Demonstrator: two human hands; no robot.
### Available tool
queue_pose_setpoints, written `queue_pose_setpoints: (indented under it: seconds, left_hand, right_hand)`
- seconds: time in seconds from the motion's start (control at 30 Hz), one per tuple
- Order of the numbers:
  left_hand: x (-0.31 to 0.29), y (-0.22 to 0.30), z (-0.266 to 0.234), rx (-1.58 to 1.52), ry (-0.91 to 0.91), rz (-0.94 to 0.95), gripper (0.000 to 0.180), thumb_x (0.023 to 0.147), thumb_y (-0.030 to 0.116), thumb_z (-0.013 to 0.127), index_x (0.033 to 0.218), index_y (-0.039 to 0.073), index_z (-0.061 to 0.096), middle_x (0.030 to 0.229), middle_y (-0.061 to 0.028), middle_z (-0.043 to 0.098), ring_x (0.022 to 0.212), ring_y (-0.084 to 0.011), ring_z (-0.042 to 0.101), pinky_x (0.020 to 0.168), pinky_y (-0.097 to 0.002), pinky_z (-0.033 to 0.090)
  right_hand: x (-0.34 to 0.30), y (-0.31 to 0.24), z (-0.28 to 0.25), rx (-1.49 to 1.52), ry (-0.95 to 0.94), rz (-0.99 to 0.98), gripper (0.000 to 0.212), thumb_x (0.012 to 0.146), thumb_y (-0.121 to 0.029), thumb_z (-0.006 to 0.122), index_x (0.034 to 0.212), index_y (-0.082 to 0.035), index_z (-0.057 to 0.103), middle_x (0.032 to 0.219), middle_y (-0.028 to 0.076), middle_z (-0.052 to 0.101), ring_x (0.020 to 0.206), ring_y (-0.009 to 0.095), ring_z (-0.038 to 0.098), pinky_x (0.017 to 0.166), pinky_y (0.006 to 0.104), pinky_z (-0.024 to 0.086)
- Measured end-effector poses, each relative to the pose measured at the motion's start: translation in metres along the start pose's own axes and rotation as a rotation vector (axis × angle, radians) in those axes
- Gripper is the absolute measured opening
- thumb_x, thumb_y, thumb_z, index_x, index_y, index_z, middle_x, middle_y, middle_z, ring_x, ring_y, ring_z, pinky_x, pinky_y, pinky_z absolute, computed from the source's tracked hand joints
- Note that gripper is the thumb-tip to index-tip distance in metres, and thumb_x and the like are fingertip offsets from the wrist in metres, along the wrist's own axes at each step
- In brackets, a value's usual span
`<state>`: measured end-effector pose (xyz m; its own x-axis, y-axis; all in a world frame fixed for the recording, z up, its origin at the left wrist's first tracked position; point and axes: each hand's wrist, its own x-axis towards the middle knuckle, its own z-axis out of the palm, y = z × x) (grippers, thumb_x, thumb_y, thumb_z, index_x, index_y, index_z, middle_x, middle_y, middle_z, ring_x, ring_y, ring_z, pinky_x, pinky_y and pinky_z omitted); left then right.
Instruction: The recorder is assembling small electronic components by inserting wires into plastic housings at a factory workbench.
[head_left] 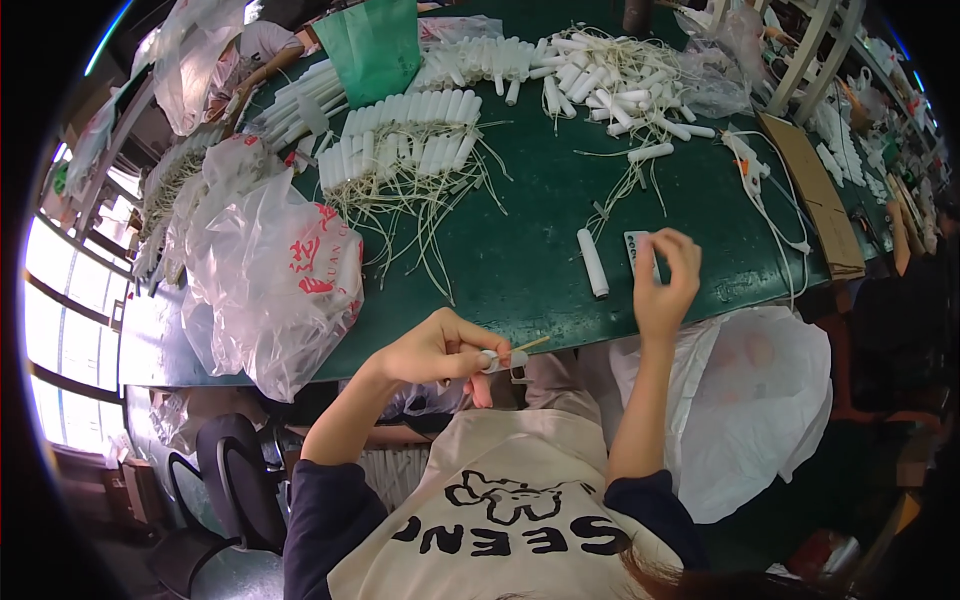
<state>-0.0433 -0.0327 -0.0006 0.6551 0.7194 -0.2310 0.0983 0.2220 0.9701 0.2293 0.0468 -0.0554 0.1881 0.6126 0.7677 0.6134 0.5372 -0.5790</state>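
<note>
My left hand [440,350] grips a short white tube [503,361] with a thin tan stick poking out of its end, held just off the near edge of the green table [540,240]. My right hand [665,280] is raised above the table edge, fingertips pinched on a small white label sheet [640,250] that lies by it. One loose white tube [592,262] lies flat just left of that sheet. Rows of finished white tubes [400,140] with trailing strings fill the far left of the table.
A heap of white tubes and strings [610,80] sits far centre, a green bag [375,45] behind. Clear plastic bags [270,270] crowd the left edge. A white glue gun [748,165] and cardboard sheet [810,190] lie right. A white bag [760,400] hangs below.
</note>
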Motion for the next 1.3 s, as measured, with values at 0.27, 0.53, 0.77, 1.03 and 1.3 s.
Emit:
queue_pose_setpoints:
  seconds: [0.27,0.53,0.77,1.03,1.3]
  left_hand:
    - [0.006,0.016,0.007,-0.014,-0.104,0.048,0.028,0.088,0.006,0.05,0.109,-0.009,0.06,0.072,-0.012,0.069,0.063,-0.0103,0.065,0.056,-0.0191,0.049]
    - [0.023,0.02,-0.006,0.105,0.147,0.036,0.027,0.091,0.006,0.052,0.114,-0.007,0.057,0.075,-0.0099,0.069,0.067,-0.0091,0.065,0.059,-0.0205,0.05]
    - [0.059,-0.018,-0.028,0.848,0.52,0.249,0.018,0.086,0.012,0.062,0.093,-0.004,0.066,0.077,-0.0088,0.069,0.067,-0.0116,0.064,0.062,-0.026,0.051]
    - [0.055,-0.006,-0.013,0.5,0.557,0.176,0.019,0.088,0.016,0.063,0.092,-0.002,0.066,0.072,-0.0043,0.065,0.064,-0.0096,0.062,0.059,-0.0232,0.049]
    - [0.041,0.022,0.02,-0.168,0.165,-0.095,0.02,0.088,0.017,0.066,0.085,-0.002,0.061,0.07,-0.006,0.064,0.062,-0.0101,0.062,0.058,-0.0208,0.048]
  right_hand:
    - [-0.063,-0.083,-0.013,0.728,-0.767,0.022,0.031,0.073,-0.002,0.071,0.102,-0.005,0.063,0.096,0.009,0.064,0.087,0.025,0.062,0.075,0.0318,0.049]
    - [-0.087,-0.075,-0.02,0.631,-0.632,0.417,0.022,0.083,0.001,0.063,0.104,0.0,0.06,0.093,0.011,0.064,0.08,0.018,0.062,0.071,0.027,0.048]
    - [-0.088,-0.068,-0.025,0.555,-0.488,0.369,0.019,0.086,0.0,0.061,0.104,0.004,0.059,0.089,0.007,0.063,0.078,0.011,0.06,0.07,0.0243,0.05]
    - [-0.086,-0.063,-0.028,0.468,-0.422,0.402,0.022,0.084,0.002,0.061,0.106,0.004,0.06,0.089,0.007,0.063,0.078,0.011,0.06,0.065,0.0221,0.047]
    - [-0.077,-0.075,-0.026,0.458,-0.436,0.337,0.023,0.079,0.007,0.06,0.101,0.003,0.061,0.089,0.008,0.063,0.077,0.011,0.06,0.066,0.0228,0.046]
